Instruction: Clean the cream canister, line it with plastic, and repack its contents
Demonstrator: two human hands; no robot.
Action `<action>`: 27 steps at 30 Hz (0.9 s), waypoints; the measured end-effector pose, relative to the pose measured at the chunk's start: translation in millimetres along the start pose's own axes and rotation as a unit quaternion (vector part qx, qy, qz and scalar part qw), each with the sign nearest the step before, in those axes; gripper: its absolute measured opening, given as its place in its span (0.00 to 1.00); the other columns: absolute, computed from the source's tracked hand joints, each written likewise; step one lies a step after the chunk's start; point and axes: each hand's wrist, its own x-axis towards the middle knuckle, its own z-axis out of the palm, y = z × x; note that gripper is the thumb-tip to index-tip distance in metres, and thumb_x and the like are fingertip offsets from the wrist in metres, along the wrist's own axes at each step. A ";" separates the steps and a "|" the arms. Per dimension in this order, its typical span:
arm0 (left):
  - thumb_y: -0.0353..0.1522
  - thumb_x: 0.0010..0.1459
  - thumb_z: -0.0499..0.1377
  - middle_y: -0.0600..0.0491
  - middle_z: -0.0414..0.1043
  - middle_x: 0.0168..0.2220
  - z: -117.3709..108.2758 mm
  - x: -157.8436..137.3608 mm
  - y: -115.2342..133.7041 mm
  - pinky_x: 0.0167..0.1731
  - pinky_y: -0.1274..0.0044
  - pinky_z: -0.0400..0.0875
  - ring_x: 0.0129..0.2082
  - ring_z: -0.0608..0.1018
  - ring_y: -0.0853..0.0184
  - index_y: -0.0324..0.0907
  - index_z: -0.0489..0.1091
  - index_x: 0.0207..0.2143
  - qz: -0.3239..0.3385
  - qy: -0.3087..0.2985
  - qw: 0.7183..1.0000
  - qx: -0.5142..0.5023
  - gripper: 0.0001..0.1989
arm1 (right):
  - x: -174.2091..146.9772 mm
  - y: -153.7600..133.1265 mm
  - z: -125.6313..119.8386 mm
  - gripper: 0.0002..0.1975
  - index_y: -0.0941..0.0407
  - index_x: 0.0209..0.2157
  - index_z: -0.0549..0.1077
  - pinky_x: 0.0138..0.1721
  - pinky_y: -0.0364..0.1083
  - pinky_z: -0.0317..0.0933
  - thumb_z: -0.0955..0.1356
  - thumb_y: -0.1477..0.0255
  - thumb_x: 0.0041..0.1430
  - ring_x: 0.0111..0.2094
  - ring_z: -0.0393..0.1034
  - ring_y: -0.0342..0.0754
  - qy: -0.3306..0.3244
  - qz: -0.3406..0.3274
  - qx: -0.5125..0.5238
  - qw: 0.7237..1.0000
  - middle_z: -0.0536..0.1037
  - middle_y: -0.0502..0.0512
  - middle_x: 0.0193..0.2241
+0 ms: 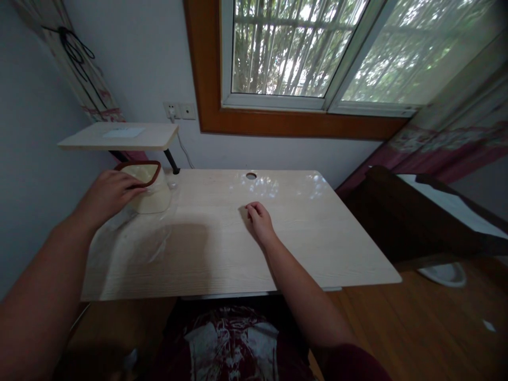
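At the left of the desk, a cream container [153, 200] with a brown rim stands below the raised shelf. My left hand [113, 190] grips the near part of that rim, thumb and fingers closed on it. Clear plastic film [159, 246] lies around and in front of the container. Loosely curled, my right hand [260, 219] rests on the desk top right of the middle, and I see nothing in its fingers.
The pale wooden desk [301, 238] has a round cable hole [251, 175] near its back edge. A small raised shelf [119, 136] bears a white paper. Behind are a wall socket [179, 110] and a window; a dark wooden piece of furniture [400, 227] stands to the right.
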 end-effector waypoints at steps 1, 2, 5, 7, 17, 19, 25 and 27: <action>0.56 0.66 0.44 0.43 0.79 0.45 2.8 -0.1 -5.1 0.55 0.64 0.62 0.50 0.74 0.58 0.38 0.77 0.43 -0.005 -0.013 1.000 -0.013 0.34 | 0.1 0.4 0.0 0.14 0.54 0.35 0.73 0.30 0.45 0.53 0.66 0.58 0.60 0.26 0.60 0.44 -0.003 0.000 0.001 1.000 0.68 0.47 0.24; 0.57 0.66 0.44 0.43 0.79 0.45 5.5 -0.1 -8.8 0.54 0.65 0.63 0.48 0.74 0.58 0.38 0.77 0.43 -0.012 -0.022 0.999 -0.023 0.35 | 0.4 0.8 0.1 0.14 0.54 0.35 0.73 0.29 0.45 0.53 0.66 0.58 0.60 0.26 0.60 0.45 -0.005 0.002 0.002 1.000 0.68 0.46 0.24; 0.57 0.65 0.43 0.42 0.79 0.45 10.9 -0.3 -12.9 0.52 0.67 0.65 0.47 0.74 0.58 0.37 0.77 0.43 -0.029 -0.035 0.999 -0.023 0.36 | 1.6 2.4 0.3 0.14 0.54 0.35 0.73 0.30 0.45 0.53 0.66 0.58 0.60 0.26 0.60 0.45 -0.004 0.004 0.000 1.000 0.68 0.47 0.24; 0.55 0.66 0.43 0.43 0.79 0.46 12.0 -0.4 -11.3 0.52 0.66 0.66 0.47 0.74 0.58 0.38 0.77 0.43 -0.031 -0.034 0.999 -0.003 0.35 | 2.4 3.6 0.2 0.14 0.54 0.35 0.74 0.31 0.45 0.54 0.66 0.58 0.60 0.28 0.61 0.45 -0.003 -0.005 -0.006 1.000 0.69 0.47 0.24; 0.50 0.69 0.43 0.47 0.78 0.44 3.7 -1.7 2.4 0.47 0.68 0.68 0.46 0.75 0.59 0.41 0.75 0.44 -0.042 0.006 0.995 0.089 0.28 | 1.8 1.0 0.2 0.14 0.54 0.34 0.74 0.31 0.45 0.55 0.66 0.58 0.59 0.26 0.60 0.45 -0.005 0.002 -0.016 1.000 0.69 0.47 0.24; 0.49 0.69 0.43 0.48 0.78 0.43 -0.5 -0.8 7.7 0.48 0.69 0.68 0.47 0.74 0.59 0.42 0.75 0.43 -0.034 0.011 0.995 0.098 0.27 | 1.8 0.7 0.4 0.14 0.55 0.34 0.74 0.31 0.45 0.55 0.66 0.58 0.59 0.27 0.61 0.45 -0.003 -0.003 -0.014 1.000 0.69 0.47 0.24; 0.47 0.70 0.47 0.47 0.77 0.44 -10.9 9.2 46.0 0.48 0.68 0.68 0.47 0.75 0.58 0.41 0.74 0.43 0.011 0.027 0.998 0.057 0.23 | 2.1 1.8 -0.1 0.14 0.55 0.34 0.74 0.32 0.45 0.55 0.66 0.58 0.60 0.28 0.62 0.46 -0.003 -0.006 -0.021 1.000 0.70 0.47 0.24; 0.45 0.69 0.49 0.46 0.77 0.44 -8.9 15.1 62.5 0.48 0.68 0.68 0.47 0.75 0.57 0.40 0.74 0.44 0.028 0.022 0.999 0.039 0.21 | 2.0 1.6 -0.1 0.14 0.54 0.34 0.74 0.32 0.45 0.55 0.66 0.58 0.59 0.28 0.62 0.46 0.000 -0.006 -0.020 1.000 0.70 0.47 0.24</action>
